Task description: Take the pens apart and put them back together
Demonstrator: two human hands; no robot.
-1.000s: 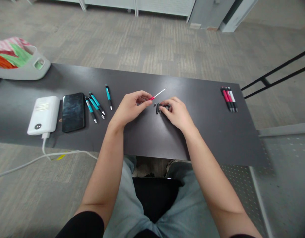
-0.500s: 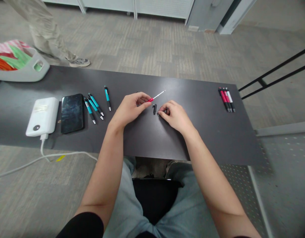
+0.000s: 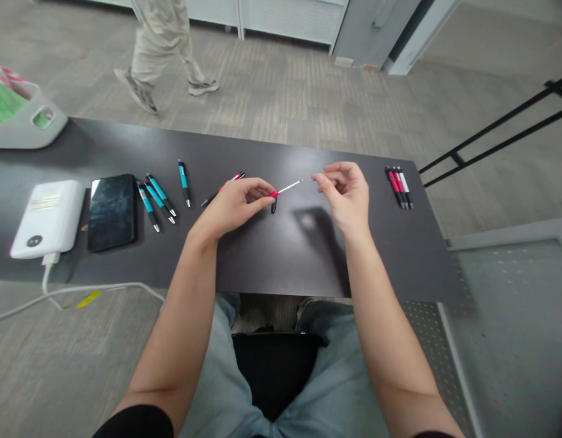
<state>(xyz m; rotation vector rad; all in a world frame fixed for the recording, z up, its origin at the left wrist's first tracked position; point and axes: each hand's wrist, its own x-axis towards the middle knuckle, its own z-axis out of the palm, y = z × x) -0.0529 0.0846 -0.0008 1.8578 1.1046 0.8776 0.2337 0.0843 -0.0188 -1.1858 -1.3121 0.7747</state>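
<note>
My left hand (image 3: 238,204) is closed on a red pen barrel (image 3: 274,194), held just above the table. A thin white refill (image 3: 290,187) sticks out of it toward the upper right. Under these fingertips a short black pen part (image 3: 274,206) lies on the table. My right hand (image 3: 349,194) is raised to the right of the refill tip, thumb and forefinger pinched on a tiny piece (image 3: 314,177), too small to name. Partly behind my left hand lies a red and black pen (image 3: 238,176).
Several teal pens (image 3: 159,193) lie left of my hands, beside a black phone (image 3: 111,212) and a white power bank (image 3: 48,216) with a cable. Red and white pens (image 3: 398,187) lie at the right. A white basket (image 3: 53,125) stands far left. A person's legs (image 3: 160,48) show beyond the table.
My right hand has lifted off the table and moved up and right, pinching a tiny piece. My left hand still holds the pen barrel. The person beyond the table has stepped to the right.
</note>
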